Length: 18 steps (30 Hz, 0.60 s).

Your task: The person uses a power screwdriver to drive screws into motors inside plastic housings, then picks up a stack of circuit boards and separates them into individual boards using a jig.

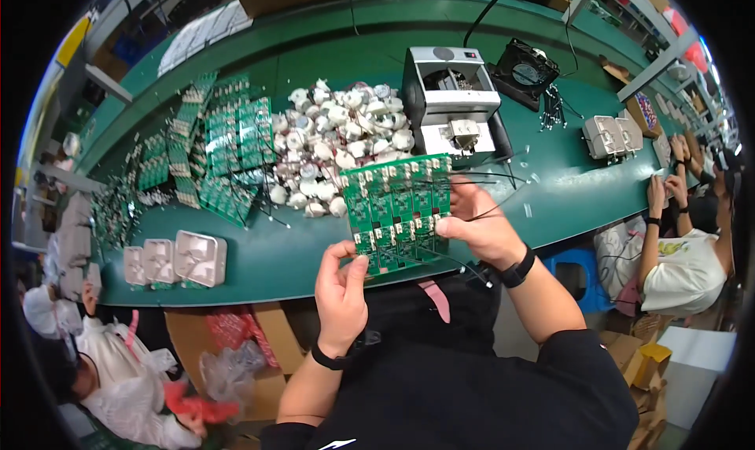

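Observation:
I hold a green circuit board panel (399,210) above the near edge of the green workbench (314,65). My left hand (342,289) pinches its lower left corner. My right hand (480,222) grips its right edge. Thin black wires (464,265) hang from the panel near my right hand. Beyond the panel lies a heap of small white round parts (334,139). To the left of that heap sit stacks of green circuit boards (224,147).
A grey benchtop machine (452,96) stands behind the panel, with a black fan (523,71) to its right. White moulded trays (177,257) rest at the near left edge. Other people work at the far right (680,246) and lower left (118,371). Cardboard boxes (244,340) stand under the bench.

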Tool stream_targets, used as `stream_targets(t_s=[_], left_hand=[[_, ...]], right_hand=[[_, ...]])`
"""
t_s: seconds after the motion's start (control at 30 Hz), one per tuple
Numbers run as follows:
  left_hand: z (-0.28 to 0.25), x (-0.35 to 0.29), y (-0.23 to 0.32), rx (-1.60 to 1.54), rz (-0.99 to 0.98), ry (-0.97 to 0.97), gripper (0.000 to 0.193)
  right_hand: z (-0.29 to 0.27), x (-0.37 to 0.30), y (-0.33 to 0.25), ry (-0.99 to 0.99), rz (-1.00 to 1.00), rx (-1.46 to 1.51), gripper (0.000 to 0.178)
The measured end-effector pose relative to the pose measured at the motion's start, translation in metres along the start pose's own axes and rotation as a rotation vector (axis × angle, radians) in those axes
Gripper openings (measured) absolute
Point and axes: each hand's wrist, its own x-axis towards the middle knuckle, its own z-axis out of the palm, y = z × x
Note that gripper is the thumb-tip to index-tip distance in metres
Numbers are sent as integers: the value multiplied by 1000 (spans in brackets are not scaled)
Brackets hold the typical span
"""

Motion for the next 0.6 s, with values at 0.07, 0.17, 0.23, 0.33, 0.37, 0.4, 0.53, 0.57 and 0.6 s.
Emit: stream_targets(t_s=[0.07,0.17,0.23,0.33,0.37,0.4,0.53,0.57,0.6], left_hand=[[-12,-7,-6,293,43,-81,18],[-18,18,-2,650,166,-186,20],[-23,36,-12,683,212,-164,22],[-27,53,-23,761,281,-144,26],[-27,57,-25,802,283,-141,29],[-27,59,-28,843,284,-138,32],[-20,37,-46,1014,343,-150,44],[-22,30,-46,1015,341,-150,44],[-24,22,-47,1014,321,-161,47]], right_hand=[[-18,-3,-5,-43,25,-238,48],[-36,1,-9,-147,32,-684,35],[-37,18,-5,-199,-114,-753,21],[-40,35,4,-221,-248,-818,16],[-42,38,9,-221,-299,-847,18],[-45,40,12,-221,-351,-876,20],[-55,36,14,-257,-376,-949,19],[-55,30,14,-258,-375,-948,19],[-52,20,15,-248,-292,-997,17]])
